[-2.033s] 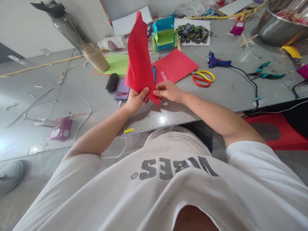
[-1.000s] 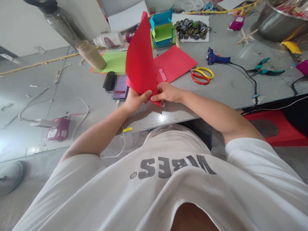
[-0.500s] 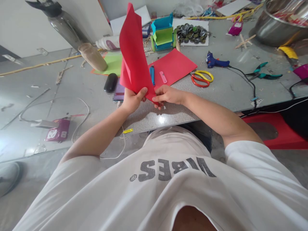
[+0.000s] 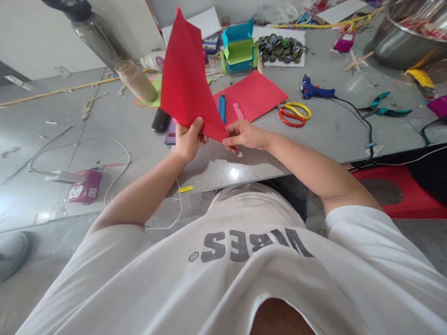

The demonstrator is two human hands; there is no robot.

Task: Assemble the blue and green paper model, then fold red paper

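A sheet of red paper point(image 4: 186, 74) is held up above the table's near edge, bent and leaning to the left. My left hand point(image 4: 188, 138) grips its lower edge, thumb on the near face and fingers behind. At the sheet's lower right corner, my right hand point(image 4: 246, 135) pinches the paper between thumb and fingers. Just beyond the hands lies more red paper point(image 4: 256, 95), with a blue cutter point(image 4: 222, 108) and a small pink piece point(image 4: 238, 111) on it. Scissors point(image 4: 293, 114) with red and yellow handles rest to the right.
A blue glue gun point(image 4: 316, 88), teal-handled pliers point(image 4: 382, 108) and a metal pot point(image 4: 405, 42) stand to the right. Bottle caps point(image 4: 281, 48) and a blue-green paper box point(image 4: 238, 46) are at the back. Leftward are a brown bottle point(image 4: 135, 80) and a dark flask point(image 4: 99, 35).
The held red sheet has swung left and turned its broad face more toward me. My left hand has risen slightly; my right hand keeps its pinch on the corner.
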